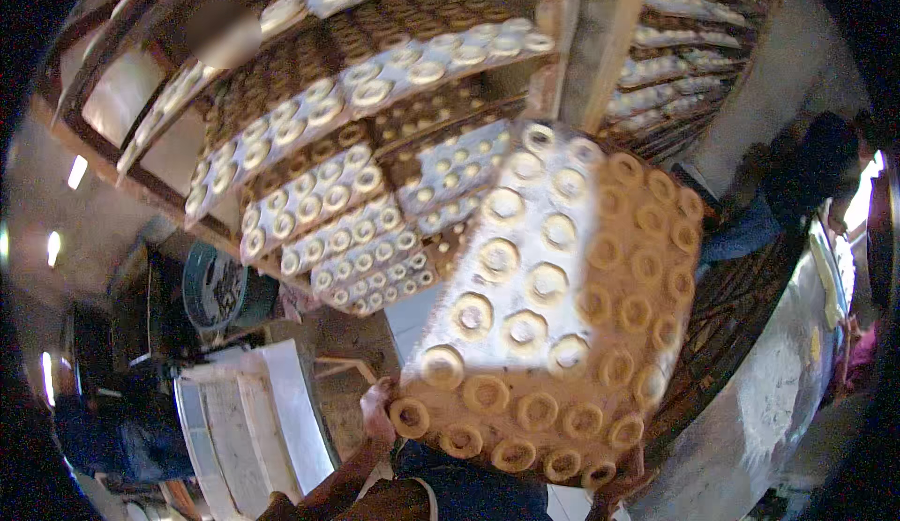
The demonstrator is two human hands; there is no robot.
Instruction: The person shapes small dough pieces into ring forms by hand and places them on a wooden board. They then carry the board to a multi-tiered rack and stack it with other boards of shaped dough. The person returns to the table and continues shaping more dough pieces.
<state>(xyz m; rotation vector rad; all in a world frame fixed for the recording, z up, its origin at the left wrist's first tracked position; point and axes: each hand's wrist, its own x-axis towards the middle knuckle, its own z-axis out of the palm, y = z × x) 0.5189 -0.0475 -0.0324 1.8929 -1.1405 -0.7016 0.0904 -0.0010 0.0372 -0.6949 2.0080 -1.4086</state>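
Observation:
A large board fills the middle, tilted and held in both my hands. Rows of raw dough rings lie on it; part of its surface is white as if floured, and the rest is brown, partly in shade. My left hand grips the near left corner, its fingers partly tucked behind the edge. At the near right corner my right hand is closed on the board's lower edge, with some fingers hidden. The far end of the board is close to the wooden rack post.
Wooden racks hold more boards of dough rings at the far left and far right. A round blue-green tub and a pale table stand at left. At right are a person in blue and a flour-dusted surface.

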